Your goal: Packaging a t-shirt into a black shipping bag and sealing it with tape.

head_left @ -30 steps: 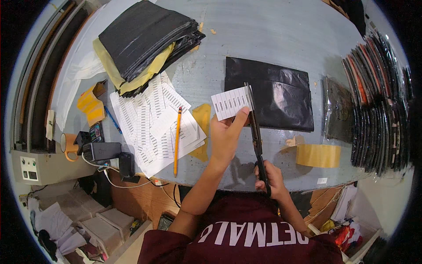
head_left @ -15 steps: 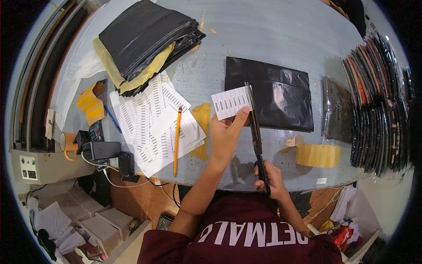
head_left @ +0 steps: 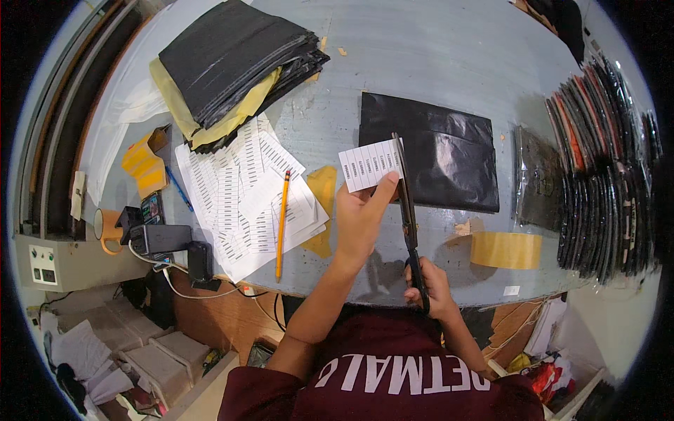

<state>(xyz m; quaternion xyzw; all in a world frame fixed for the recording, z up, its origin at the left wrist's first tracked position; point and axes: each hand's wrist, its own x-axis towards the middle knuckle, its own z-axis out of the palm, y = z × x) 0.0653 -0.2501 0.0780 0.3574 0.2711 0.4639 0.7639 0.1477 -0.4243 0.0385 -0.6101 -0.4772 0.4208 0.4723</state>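
My left hand pinches a small white label sheet printed in rows, thumb on top near its right edge. In my right hand are long black scissors, my fingers wrapped round the handles. The blades point away from me and lie along the sheet's right edge, close together; whether they bite into the paper I cannot tell. Just beyond lies a flat black plastic package on the grey table. Left of my left hand, a yellow pencil rests across a spread of printed label sheets.
A tall stack of black plastic bags stands at the far left. Along the right side are many packed bags in clear plastic and a tape roll. An orange mug and black devices with cables sit left.
Both hands, the label sheet and the scissors stay almost where they were. The whole view has shifted very slightly.
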